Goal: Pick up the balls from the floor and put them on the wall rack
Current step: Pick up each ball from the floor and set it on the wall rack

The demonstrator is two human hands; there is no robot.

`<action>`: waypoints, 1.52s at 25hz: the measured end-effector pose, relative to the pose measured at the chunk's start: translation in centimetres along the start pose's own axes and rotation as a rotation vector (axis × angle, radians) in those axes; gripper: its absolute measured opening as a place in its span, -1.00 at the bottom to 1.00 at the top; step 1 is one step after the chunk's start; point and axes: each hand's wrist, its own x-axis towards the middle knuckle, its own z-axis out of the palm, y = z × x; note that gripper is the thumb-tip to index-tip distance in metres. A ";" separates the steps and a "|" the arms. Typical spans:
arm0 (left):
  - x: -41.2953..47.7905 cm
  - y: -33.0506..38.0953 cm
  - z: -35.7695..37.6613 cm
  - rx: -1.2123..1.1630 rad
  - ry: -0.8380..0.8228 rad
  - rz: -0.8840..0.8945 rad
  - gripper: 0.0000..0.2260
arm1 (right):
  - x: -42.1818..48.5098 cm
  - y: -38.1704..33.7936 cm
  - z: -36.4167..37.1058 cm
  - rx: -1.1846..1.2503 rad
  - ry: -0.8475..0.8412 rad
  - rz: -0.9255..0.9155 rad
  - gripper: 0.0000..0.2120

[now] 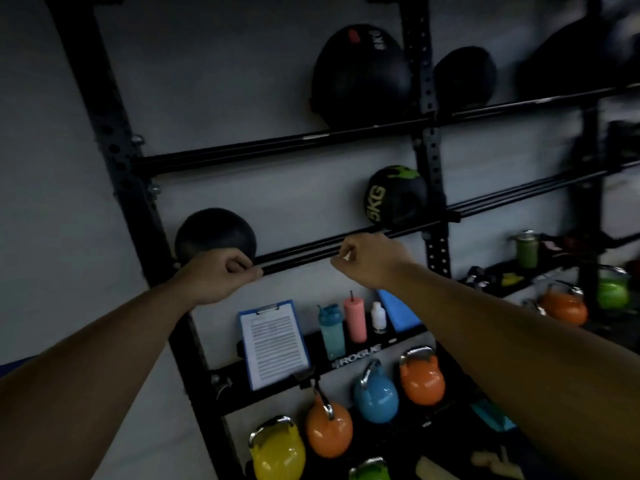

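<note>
A black wall rack [311, 143] with two rail tiers fills the view. On the lower rails, at the far left, rests a plain black ball [213, 233]. My left hand [218, 275] sits just under and in front of that ball, fingers curled, touching the rail. My right hand [370, 259] is a loose fist against the same rail further right, holding nothing. A black ball marked 5KG in green [394, 195] sits on the lower rails to the right. On the upper rails rest a large black 8KG ball [360, 77] and a smaller black ball [464, 77].
Below the rails, a shelf [363, 349] holds a blue clipboard [273, 344], a teal bottle [330, 330], a pink bottle [355, 318] and a small white bottle [378, 317]. Yellow [277, 448], orange [329, 427], blue [375, 393] and further kettlebells stand underneath. More gear lies at the right.
</note>
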 end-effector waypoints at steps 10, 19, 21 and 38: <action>-15.2 11.4 9.7 -0.030 -0.250 0.356 -0.71 | -29.3 2.8 -7.2 -0.338 -0.142 0.361 -0.62; -29.2 26.2 16.4 -0.144 -0.519 0.474 -0.63 | -48.2 7.5 -16.3 -0.357 -0.184 0.537 -0.61; -31.5 30.9 18.7 -0.136 -0.568 0.508 -0.58 | -51.8 10.2 -18.5 -0.361 -0.184 0.574 -0.61; -43.4 53.5 48.3 -0.075 -0.937 0.452 -0.50 | -74.7 39.7 -20.6 -0.270 -0.425 0.891 -0.50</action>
